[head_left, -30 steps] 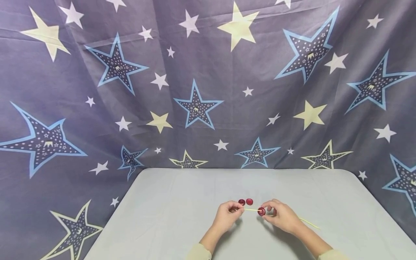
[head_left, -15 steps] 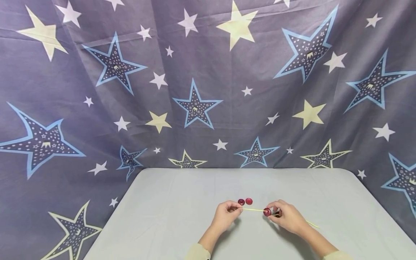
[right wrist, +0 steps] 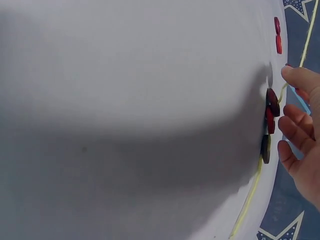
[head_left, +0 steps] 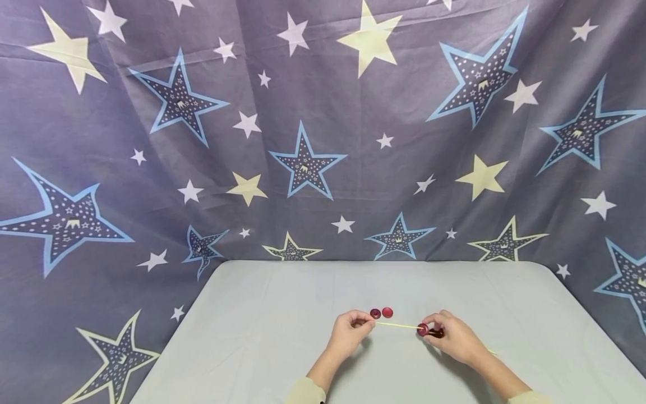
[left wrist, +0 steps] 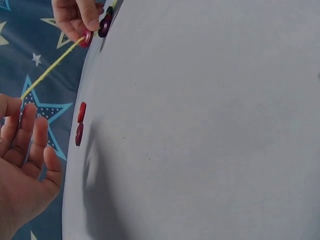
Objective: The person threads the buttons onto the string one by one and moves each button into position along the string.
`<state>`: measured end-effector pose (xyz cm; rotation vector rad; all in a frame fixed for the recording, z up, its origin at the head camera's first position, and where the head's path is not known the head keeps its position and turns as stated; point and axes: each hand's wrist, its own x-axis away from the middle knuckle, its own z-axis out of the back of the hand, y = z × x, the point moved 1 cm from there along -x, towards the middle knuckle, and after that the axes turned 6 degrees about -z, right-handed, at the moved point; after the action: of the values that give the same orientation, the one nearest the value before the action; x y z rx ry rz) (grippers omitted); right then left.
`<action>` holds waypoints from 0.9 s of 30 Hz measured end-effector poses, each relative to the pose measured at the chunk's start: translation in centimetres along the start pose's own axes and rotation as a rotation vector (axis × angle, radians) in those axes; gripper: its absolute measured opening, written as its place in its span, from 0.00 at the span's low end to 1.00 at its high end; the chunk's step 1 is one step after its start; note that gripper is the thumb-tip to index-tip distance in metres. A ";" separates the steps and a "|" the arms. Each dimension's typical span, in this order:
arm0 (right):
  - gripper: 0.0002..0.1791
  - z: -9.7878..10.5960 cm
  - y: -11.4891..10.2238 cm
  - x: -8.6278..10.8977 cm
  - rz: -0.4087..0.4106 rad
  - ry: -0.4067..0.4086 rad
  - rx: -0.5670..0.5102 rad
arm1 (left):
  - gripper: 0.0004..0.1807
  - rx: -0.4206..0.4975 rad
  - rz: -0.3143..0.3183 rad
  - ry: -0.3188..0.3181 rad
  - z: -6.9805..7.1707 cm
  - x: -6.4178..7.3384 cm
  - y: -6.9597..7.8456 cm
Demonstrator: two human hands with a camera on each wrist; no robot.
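My left hand (head_left: 347, 335) pinches a yellow string (head_left: 398, 325) between thumb and forefinger; its other fingers are loosely bent. The string runs taut to a red button (head_left: 422, 330), which my right hand (head_left: 458, 339) pinches by the rim, a little above the table. Past that button, in the right wrist view, a dark red button (right wrist: 273, 102), a red one (right wrist: 270, 121) and another dark one (right wrist: 266, 149) sit along the string below my right fingers. A dark red button (head_left: 375, 313) and a brighter red button (head_left: 387, 312) lie side by side on the table beyond my left fingertips.
The light grey table (head_left: 282, 303) has rounded far corners. A dark curtain with stars (head_left: 323, 101) hangs right behind it. The string's tail (right wrist: 245, 210) trails across the tabletop past my right hand.
My right hand has slid right along the string with the red button, away from my left hand. The stretch between the hands is longer, and the dark buttons have come into view.
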<state>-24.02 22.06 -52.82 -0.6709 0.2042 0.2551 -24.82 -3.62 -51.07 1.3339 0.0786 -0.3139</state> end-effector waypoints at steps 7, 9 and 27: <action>0.13 0.2 0.5 -0.2 -0.069 -0.046 0.020 | 0.07 0.027 0.005 -0.016 0.1 -0.4 -1.4; 0.13 0.2 0.5 -0.1 -0.078 -0.051 0.025 | 0.07 0.023 0.009 -0.024 0.1 -0.3 -1.6; 0.13 0.1 0.8 -0.1 -0.122 -0.062 0.076 | 0.06 0.027 0.019 -0.036 0.4 1.0 2.1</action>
<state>-24.34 22.72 -53.25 -0.5970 0.1129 0.1504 -23.38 -3.78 -49.24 1.3542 0.0314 -0.3241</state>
